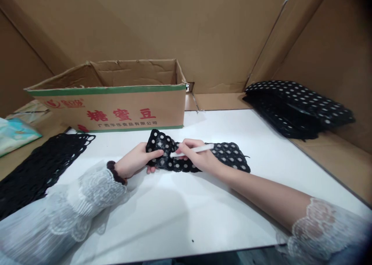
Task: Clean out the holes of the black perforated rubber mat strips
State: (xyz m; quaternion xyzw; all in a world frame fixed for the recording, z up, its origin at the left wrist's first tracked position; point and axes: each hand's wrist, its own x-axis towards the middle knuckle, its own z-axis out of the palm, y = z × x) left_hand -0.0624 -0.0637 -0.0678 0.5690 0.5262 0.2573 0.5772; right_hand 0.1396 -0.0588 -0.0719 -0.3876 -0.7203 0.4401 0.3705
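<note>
A black strip dotted with pale round discs (229, 153) lies across the white table, its left end lifted and bent up. Thumb on top and fingers beneath, my left hand (138, 159) pinches that raised end. My right hand (199, 154) grips a slim white pen-like stick (200, 148), whose left tip touches or nearly touches the strip beside my left thumb. Part of the strip's middle is hidden under my right hand. A short loose thread shows at the strip's right end.
An open cardboard box (130, 102) stands at the back left. Black openwork pieces (37, 168) lie at left near a blue-and-white plastic packet (19, 135). More dotted black pieces (302, 102) are stacked at the right. Cardboard walls (215, 32) enclose the white table (174, 214).
</note>
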